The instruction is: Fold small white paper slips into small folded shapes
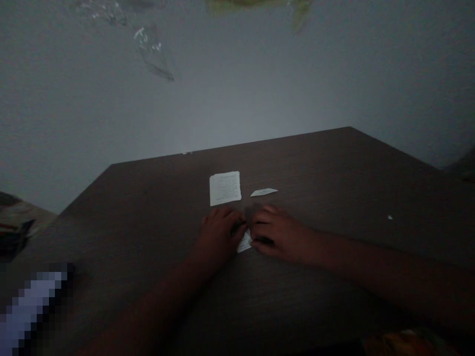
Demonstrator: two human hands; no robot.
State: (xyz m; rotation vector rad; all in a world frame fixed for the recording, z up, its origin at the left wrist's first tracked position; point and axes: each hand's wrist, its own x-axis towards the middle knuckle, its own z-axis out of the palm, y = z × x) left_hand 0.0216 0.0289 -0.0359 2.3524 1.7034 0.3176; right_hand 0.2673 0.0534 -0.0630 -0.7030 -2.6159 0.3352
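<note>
While the left hand (218, 235) and right hand (278, 235) are curving half-closed around a small angular paper scrap (244, 243), their grip unclear, a printed paper square (224, 188) is lying beyond the left hand and a thin pointed sliver (263, 192) beyond the right, on the grainy dark desk (315, 168).

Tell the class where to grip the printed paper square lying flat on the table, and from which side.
Likely the near edge of the printed paper square, approached from the side of the left hand, which is closest. It lies flat on the dark table, so a fingertip should tilt that edge up first, then thumb and finger can pinch it.
</note>
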